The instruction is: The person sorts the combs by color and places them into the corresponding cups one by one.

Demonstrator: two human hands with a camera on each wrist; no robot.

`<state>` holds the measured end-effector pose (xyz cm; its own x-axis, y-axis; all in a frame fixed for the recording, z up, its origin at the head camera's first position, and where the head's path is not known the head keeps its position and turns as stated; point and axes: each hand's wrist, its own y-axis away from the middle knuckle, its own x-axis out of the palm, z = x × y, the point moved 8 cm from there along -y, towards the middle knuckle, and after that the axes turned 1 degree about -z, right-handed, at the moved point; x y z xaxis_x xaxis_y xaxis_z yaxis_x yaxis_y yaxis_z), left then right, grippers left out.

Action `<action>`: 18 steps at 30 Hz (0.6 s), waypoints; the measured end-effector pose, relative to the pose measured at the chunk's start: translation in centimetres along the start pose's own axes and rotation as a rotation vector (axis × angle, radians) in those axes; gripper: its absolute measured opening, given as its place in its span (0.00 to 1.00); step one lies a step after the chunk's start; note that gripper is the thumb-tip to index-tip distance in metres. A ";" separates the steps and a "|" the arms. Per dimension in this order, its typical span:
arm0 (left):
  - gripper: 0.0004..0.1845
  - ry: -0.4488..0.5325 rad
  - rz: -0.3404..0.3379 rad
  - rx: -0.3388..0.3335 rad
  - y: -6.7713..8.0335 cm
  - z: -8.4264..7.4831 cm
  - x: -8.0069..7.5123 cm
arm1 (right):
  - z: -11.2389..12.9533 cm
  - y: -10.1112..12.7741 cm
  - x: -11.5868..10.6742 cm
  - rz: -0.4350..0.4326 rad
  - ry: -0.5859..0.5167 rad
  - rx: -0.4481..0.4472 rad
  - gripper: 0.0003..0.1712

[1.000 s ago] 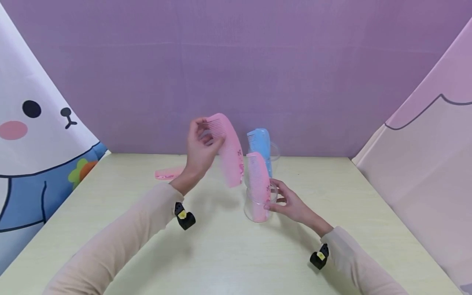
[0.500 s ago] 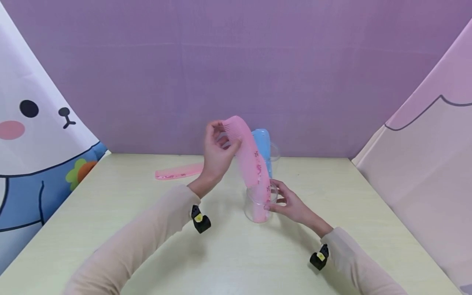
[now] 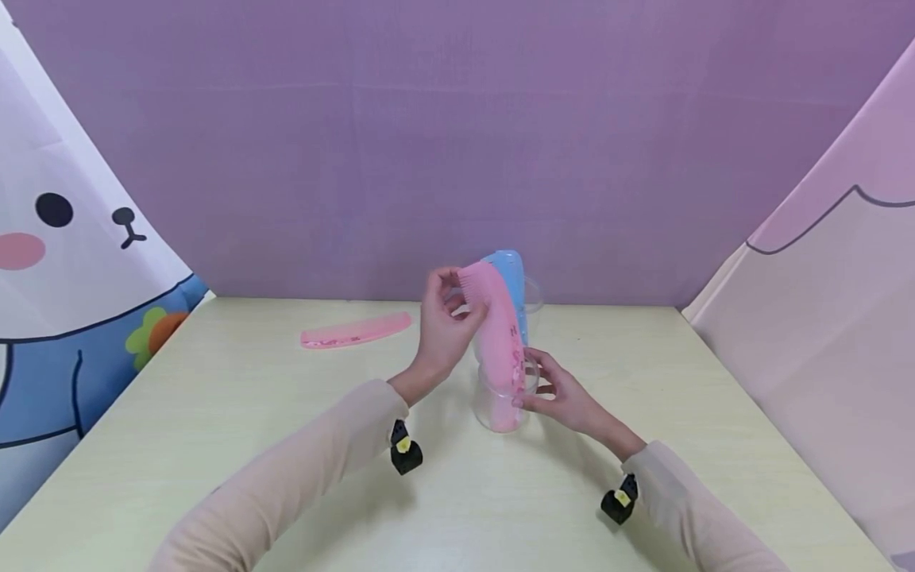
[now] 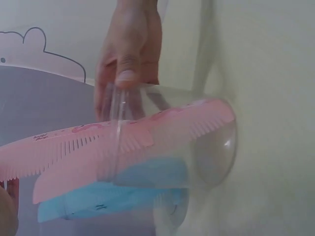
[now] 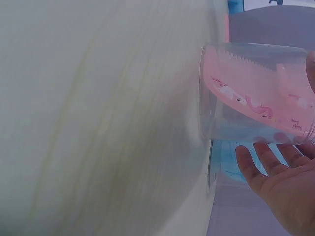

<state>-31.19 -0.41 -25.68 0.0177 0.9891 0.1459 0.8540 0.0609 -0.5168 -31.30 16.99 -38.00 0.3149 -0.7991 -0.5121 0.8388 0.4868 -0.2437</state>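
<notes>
Two pink plastic combs stand with their lower ends inside a clear plastic cup (image 3: 500,393) near the middle of the pale yellow desk (image 3: 457,492). The left hand (image 3: 445,330) pinches the toothed upper end of one pink comb (image 3: 493,318) between thumb and curled fingers; this comb leans left out of the cup. The second pink comb (image 4: 162,132) is seen clearly only in the left wrist view, lying against the first inside the cup. The right hand (image 3: 565,395) holds the cup from its right side, the thumb on the rim and the fingers curved round the wall. Just behind, closer to the desk's far edge, a light blue plastic comb (image 3: 511,274) stands upright in a second clear cup (image 3: 530,292), mostly hidden by the pink one. A third pink comb (image 3: 355,330) lies flat near the far edge, left of both hands and well apart from the cups. Both forearms wear pale pink sleeves (image 3: 300,469).
</notes>
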 end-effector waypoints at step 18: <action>0.24 -0.051 0.059 -0.110 2.2 3.7 0.8 | 0.0 0.1 0.0 0.001 -0.018 0.016 0.41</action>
<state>-31.25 0.98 -29.79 0.0452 0.9963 0.0733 0.9043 -0.0097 -0.4267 -31.21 17.00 -38.00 0.3235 -0.8050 -0.4973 0.8457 0.4817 -0.2297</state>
